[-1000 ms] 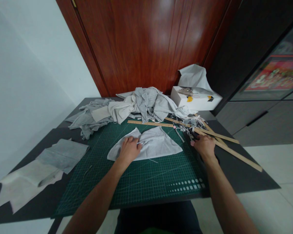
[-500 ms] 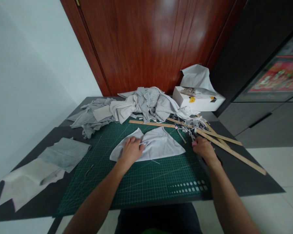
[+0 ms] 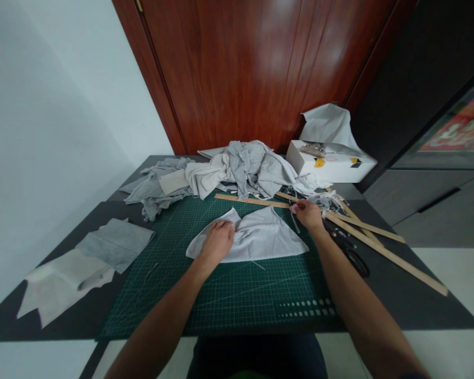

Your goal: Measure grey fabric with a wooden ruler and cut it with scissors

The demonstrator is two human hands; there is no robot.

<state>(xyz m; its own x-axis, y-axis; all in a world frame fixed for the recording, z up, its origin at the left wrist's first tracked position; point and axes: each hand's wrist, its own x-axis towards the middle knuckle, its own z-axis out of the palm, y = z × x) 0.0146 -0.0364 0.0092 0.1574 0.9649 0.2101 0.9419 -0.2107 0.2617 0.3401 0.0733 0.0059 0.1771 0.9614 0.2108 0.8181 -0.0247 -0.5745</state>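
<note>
A light grey cloth piece [image 3: 266, 239] with two raised points lies on the green cutting mat [image 3: 237, 300]. My left hand [image 3: 218, 241] rests on its left part, fingers lying on the fabric beside some creases. Beyond the cloth's right end, my right hand [image 3: 310, 216] is closed at the fingertips around a small pink piece [image 3: 294, 209], whose exact kind I cannot make out. A thin pale strip [image 3: 295, 223] hangs or lies just below it. Black-handled scissors [image 3: 353, 255] lie to the right of my right forearm, partly hidden by it.
A heap of grey and cream cloth [image 3: 248, 166] lines the back. Wooden rulers [image 3: 395, 263] cross at the right, near cloth scraps [image 3: 332, 200]. A white box [image 3: 332, 163] stands back right. Cut pieces [image 3: 67, 281] lie left; a wooden door [image 3: 237, 73] rises behind.
My right hand has moved away from me and left, from beside the scissors to the small pink piece. The scissors show more now. My left hand stays on the cloth; the view has shifted slightly.
</note>
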